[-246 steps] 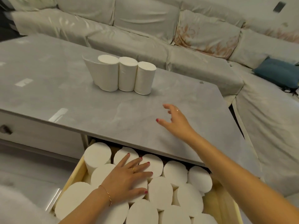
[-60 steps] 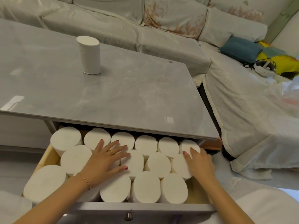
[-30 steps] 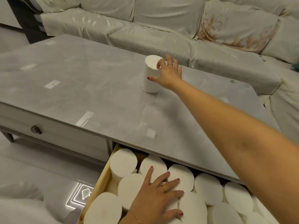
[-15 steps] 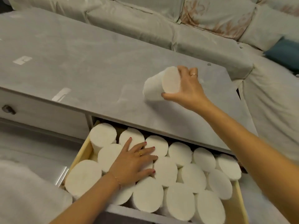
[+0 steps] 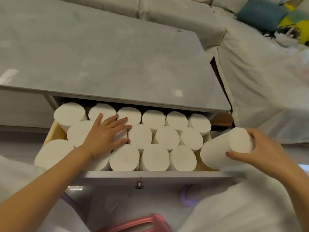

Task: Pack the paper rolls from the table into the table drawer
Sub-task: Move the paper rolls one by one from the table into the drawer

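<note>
The table drawer is pulled out below the grey tabletop and holds several white paper rolls standing on end in rows. My left hand lies flat, fingers spread, on the rolls at the drawer's left middle. My right hand grips one more white paper roll by its end. That roll lies tilted on its side over the drawer's right end, beside the packed rolls. No roll shows on the tabletop.
A sofa under pale covers wraps the table's far and right sides, with a blue cushion at the upper right. A round drawer knob sits on the front panel. A pink object lies on the floor below.
My right hand has carried the last roll from the tabletop down to the drawer's right end. My left hand stays pressed on the packed rolls.
</note>
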